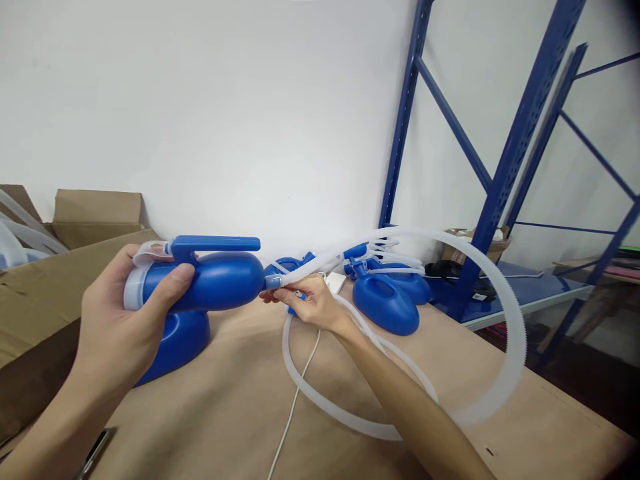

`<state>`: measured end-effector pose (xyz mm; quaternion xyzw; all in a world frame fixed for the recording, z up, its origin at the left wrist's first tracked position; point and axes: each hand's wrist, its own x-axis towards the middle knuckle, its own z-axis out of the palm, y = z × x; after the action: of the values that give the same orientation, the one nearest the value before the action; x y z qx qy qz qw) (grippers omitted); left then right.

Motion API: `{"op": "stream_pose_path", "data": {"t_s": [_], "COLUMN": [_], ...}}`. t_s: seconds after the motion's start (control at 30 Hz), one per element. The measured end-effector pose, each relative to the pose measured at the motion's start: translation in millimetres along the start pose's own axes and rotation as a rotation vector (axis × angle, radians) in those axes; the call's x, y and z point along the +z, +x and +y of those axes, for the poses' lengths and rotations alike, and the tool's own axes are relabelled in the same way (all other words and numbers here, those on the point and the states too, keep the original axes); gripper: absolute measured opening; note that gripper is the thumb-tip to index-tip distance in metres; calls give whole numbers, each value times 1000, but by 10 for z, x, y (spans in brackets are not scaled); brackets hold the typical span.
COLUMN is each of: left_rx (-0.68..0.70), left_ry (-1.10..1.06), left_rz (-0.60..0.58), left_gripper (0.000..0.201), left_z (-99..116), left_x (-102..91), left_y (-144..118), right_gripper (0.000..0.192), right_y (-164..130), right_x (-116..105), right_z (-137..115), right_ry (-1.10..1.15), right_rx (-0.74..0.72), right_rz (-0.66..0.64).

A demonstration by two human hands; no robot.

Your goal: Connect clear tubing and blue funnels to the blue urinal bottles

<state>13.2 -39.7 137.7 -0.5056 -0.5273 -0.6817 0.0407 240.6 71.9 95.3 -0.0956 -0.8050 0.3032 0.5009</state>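
— Above the near table [240, 400]: left hand [125, 320]?
— Fingers wrapped tight around blue bottle [210, 280], held level.
— Right hand [313, 303]?
— Fingertips pinched on white hose [500, 313] end, at bottle's right tip.

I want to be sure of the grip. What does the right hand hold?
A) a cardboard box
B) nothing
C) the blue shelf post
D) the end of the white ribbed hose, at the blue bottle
D: the right hand pinches the white ribbed hose where it meets the blue bottle, which the left hand holds.
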Motion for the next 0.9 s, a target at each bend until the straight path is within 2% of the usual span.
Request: {"op": "stream_pose_path", "data": {"t_s": [0.2, 0.33, 0.47, 0.7, 0.9], "left_rx": [-12, 7, 55, 53, 32], "left_ry": [-6, -36, 55, 58, 59], "left_rz": [-1, -34, 55, 49, 40], "left_gripper": [40, 42, 43, 43, 43], "left_z": [-29, -28, -2, 20, 14], "left_x": [16, 37, 4, 1, 30], "left_y": [8, -5, 5, 31, 14], "right_gripper": [31, 31, 35, 33, 35], "right_y": [-5, -1, 19, 20, 28], "right_x": [23, 76, 42, -34, 1], "right_z": [-93, -127, -88, -122, -124], "right_ry": [-71, -3, 123, -51, -53], "right_rx": [16, 63, 89, 90, 107], "right_rz": [10, 8, 26, 6, 9]}}
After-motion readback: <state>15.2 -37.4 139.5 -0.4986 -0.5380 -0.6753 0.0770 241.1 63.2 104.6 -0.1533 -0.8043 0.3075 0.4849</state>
